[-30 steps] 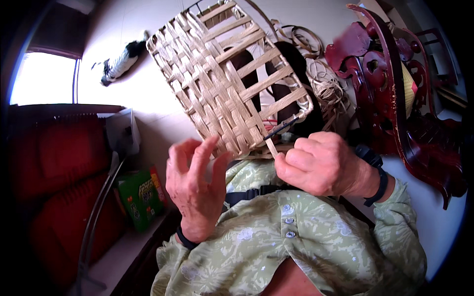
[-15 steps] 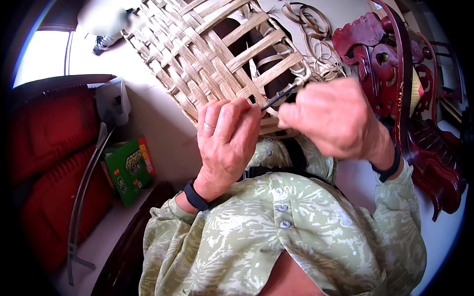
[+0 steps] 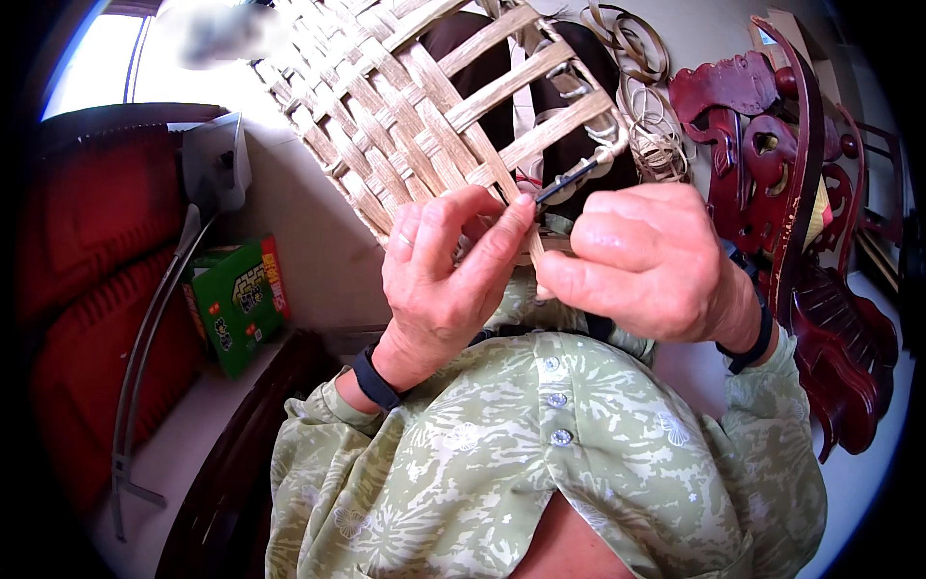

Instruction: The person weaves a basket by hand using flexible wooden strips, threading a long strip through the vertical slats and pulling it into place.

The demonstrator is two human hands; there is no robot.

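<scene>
A panel woven from flat tan strips lies before me, tilted, dense at the left and open-gridded at the right. My left hand, with a ring and dark wristband, pinches thumb and fingers at the panel's near edge. A tan strip comes out there. A thin dark rod slants up right from the left thumb tip toward the panel's corner; whether the thumb grips it cannot be told. My right hand is closed in a fist around the strip's lower end, just right of the left hand.
At the right stands carved dark-red wooden furniture. Coiled tan strips lie on the floor beyond the panel. To the left are a green box, a grey metal stand and red ridged upholstery.
The right hand has moved slightly down, its fist now clearer with the strip below it. The left thumb has extended toward the rod. The view has shifted a little.
</scene>
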